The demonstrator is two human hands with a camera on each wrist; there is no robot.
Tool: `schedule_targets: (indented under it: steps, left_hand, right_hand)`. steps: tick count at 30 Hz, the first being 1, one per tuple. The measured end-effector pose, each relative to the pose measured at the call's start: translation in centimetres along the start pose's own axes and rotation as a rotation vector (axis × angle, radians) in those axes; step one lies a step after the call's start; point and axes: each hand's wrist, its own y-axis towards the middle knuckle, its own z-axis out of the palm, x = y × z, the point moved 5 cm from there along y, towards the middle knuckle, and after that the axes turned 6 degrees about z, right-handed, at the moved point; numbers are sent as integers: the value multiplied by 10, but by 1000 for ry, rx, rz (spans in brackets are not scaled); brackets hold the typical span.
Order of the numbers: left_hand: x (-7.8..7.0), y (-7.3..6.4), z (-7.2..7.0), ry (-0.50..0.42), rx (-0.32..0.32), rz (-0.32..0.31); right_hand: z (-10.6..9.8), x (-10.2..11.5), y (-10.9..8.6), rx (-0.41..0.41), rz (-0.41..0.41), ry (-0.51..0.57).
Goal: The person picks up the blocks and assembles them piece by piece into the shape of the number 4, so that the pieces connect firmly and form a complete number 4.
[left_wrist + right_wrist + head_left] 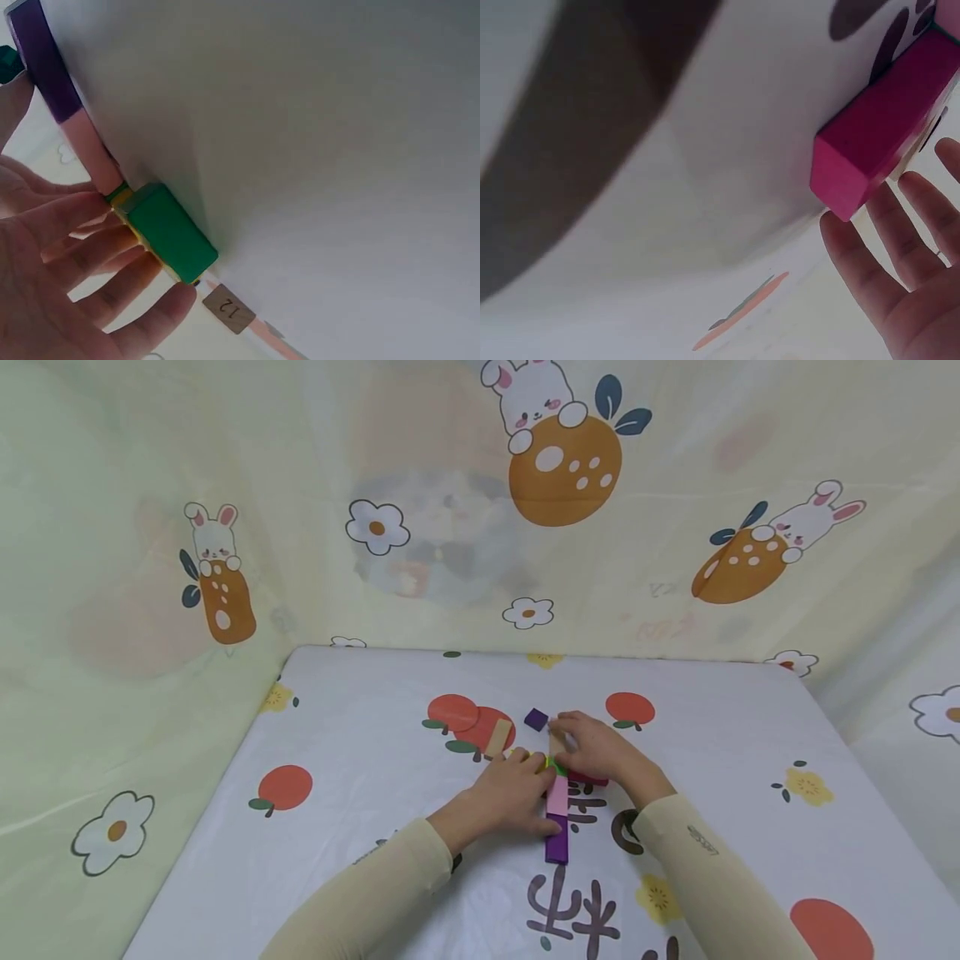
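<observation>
A purple block (pixel 557 843), a pink block (pixel 557 795) and a bit of green line up on the table in the head view. My left hand (pixel 506 789) lies along their left side, thumb at the purple block and outstretched fingers by a green block (pixel 171 232), seen large in the left wrist view. Beyond it, my right hand (pixel 600 747) arches over a tan block (pixel 557 743), fingertips at its far end and thumb at its near end. A magenta block (pixel 885 124) extends rightward beneath that hand; its end shows beside the fingers in the right wrist view.
Another tan block (pixel 498 738) lies left of the hands, and a small dark purple block (pixel 536 719) sits just beyond them. A printed cloth (pixel 360 718) with fruit and lettering covers the table. Patterned curtains (pixel 300 485) hang around its far and left sides.
</observation>
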Motion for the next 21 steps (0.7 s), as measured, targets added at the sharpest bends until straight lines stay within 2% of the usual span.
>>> schedule_targets:
  steps: [5,15,21]
  left_hand:
    - [2,2,-1,-23,0,4]
    - [10,2,-4,-154,-26,-17]
    - [12,0,-3,-156,-73,22]
  right_hand:
    - [1,0,-10,-22,-35,-17]
    - [1,14,-30,-62,-94,-29]
    - [3,21,-42,-93,-139,-40]
